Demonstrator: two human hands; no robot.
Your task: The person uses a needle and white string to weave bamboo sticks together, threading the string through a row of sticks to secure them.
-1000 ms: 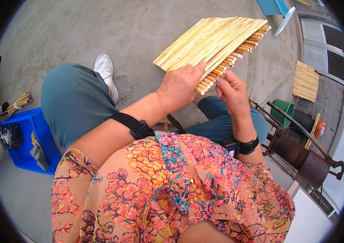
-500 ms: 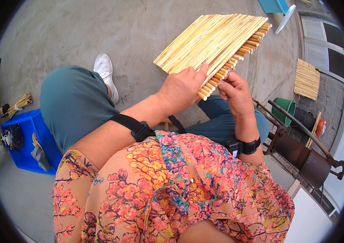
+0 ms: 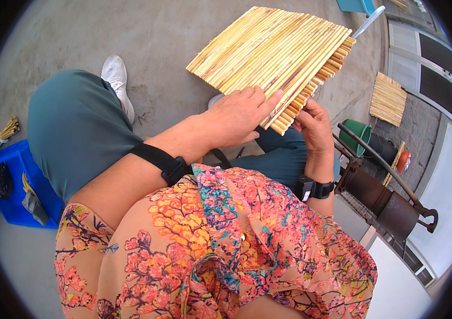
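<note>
From my seat, I see the mat of pale yellow stalks [image 3: 274, 53] held out ahead of the body, above the concrete floor [image 3: 167, 32], most of it reaching up and away from both hands. The top stalks run from lower left to upper right, and under the right edge a stepped row of stalk ends [image 3: 326, 73] shows. My left hand [image 3: 239, 114] lies over the near corner, fingers nearly straight, thumb apart. My right hand [image 3: 315, 127] is nearer those ends, its fingertips tucked among them; I cannot tell whether they pinch one.
</note>
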